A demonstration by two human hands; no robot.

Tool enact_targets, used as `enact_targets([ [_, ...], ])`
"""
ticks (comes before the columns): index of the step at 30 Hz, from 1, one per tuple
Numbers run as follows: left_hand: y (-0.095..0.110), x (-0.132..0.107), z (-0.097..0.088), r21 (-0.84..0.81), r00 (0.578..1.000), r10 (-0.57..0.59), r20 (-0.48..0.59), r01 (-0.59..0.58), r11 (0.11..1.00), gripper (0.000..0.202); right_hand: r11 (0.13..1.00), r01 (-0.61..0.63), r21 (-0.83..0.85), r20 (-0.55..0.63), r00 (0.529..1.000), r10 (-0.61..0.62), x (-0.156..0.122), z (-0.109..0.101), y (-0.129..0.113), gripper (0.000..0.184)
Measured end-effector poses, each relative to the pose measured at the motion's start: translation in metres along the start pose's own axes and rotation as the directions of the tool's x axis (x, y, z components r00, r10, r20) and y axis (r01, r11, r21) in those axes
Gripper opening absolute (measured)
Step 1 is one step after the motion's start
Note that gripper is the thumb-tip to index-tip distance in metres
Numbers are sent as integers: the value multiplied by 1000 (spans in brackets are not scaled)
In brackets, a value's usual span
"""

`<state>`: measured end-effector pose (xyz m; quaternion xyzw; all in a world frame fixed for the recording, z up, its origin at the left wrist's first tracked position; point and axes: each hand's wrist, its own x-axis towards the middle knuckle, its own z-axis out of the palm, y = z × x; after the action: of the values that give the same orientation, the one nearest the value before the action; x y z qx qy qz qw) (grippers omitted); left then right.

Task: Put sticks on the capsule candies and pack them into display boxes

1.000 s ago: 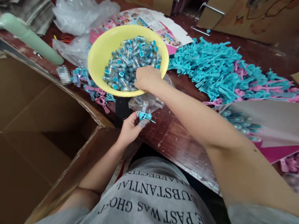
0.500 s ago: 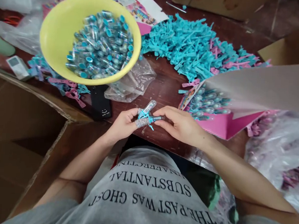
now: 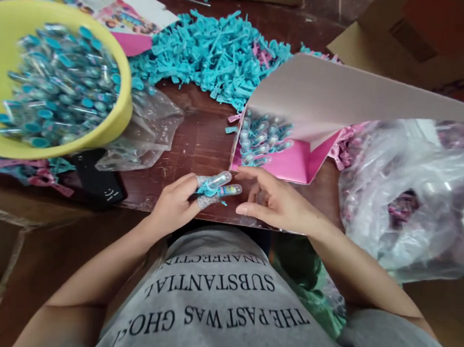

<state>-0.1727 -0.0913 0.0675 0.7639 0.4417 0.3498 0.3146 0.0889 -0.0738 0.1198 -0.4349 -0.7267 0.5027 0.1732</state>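
Note:
My left hand [image 3: 174, 205] is closed on a small bundle: two clear tubes [image 3: 224, 184] and a blue plastic piece. It holds them over the table's near edge. My right hand [image 3: 273, 200] sits just right of the tubes with its fingers spread and slightly curled, its fingertips close to the tube ends. A yellow bowl [image 3: 115, 126] full of blue-capped tubes [image 3: 57, 105] stands at the far left. Behind the hands lies a heap of blue plastic pieces [image 3: 219, 55]. A pink box [image 3: 295, 167] with its flap raised holds several finished tubes.
A black phone [image 3: 97, 183] lies under the bowl's near rim beside a crumpled clear bag [image 3: 148, 131]. A large clear bag [image 3: 407, 200] of pink parts fills the right. Cardboard boxes stand at the back right [image 3: 416, 43] and at the lower left [image 3: 10, 254].
My right hand came back from the bowl with a tube, joined it to the bundle in my left hand, then opened. The view swung to the right.

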Motion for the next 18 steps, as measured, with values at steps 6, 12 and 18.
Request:
enact_targets([
  [6,15,37,25,-18,996,-37,77,38,999,73,987,70,-146,-274,956,-108,-41,-40,11,29],
  [12,9,103,41,69,978,176,112,-184,980,31,800,-151,-580,-372,923,-96,-49,-115,44,33],
  [18,5,134,53,58,955,124,270,-144,988,25,686,-112,-719,-138,990,17,1,-109,66,33],
])
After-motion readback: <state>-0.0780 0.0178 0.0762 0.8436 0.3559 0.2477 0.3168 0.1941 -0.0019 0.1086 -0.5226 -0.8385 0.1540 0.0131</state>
